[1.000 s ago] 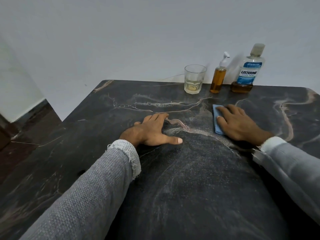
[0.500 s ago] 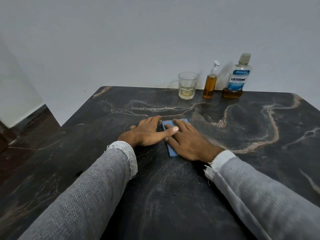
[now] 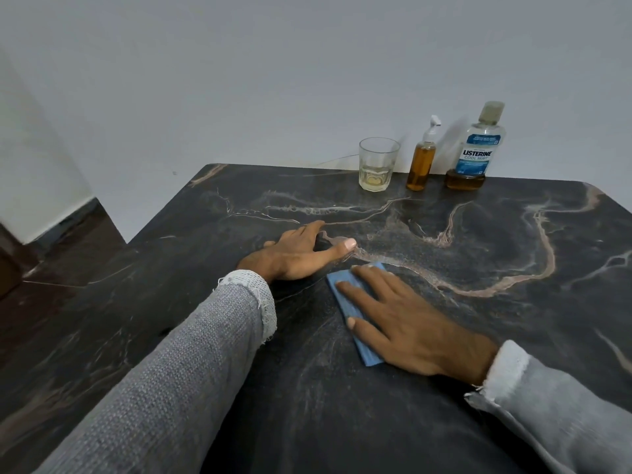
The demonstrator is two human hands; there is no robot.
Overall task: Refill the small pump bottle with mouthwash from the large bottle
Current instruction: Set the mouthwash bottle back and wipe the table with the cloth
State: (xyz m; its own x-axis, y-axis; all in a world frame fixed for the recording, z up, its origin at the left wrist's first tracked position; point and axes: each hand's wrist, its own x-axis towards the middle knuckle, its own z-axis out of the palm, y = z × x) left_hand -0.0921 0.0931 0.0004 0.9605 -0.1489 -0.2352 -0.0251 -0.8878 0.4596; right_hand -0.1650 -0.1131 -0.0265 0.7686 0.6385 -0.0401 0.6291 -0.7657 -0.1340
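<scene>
My right hand [image 3: 407, 323] lies flat with the fingers spread, palm down on a folded blue cloth [image 3: 352, 311] and pressing it against the tabletop [image 3: 513, 330]. The cloth sticks out from under the fingers on the left side and at the near corner; the rest is hidden under my palm. A light grey sleeve [image 3: 561, 415] with a white cuff covers that wrist.

Just beside it, up and to the left, my left hand [image 3: 297, 254] rests on the tabletop with nothing in it, fingers loosely extended and pointing away from me, thumb stretched out toward the cloth without touching it. Its arm comes in from the lower left in a grey knit sleeve [image 3: 178, 378] with a frayed white cuff.

The tabletop is dark stone with pale and rust-coloured veins running across it. At its far edge, against the wall [image 3: 273, 80], I see 3 things in a row, well apart from both hands. On the left is a clear glass [image 3: 377, 164] with a little yellowish liquid at the bottom. In the middle stands the small pump bottle [image 3: 422, 159], upright, pump on top, mostly full of amber liquid. On the right stands the large bottle [image 3: 477, 148] with a blue Listerine label, cap on, holding only a shallow layer of amber liquid.
</scene>
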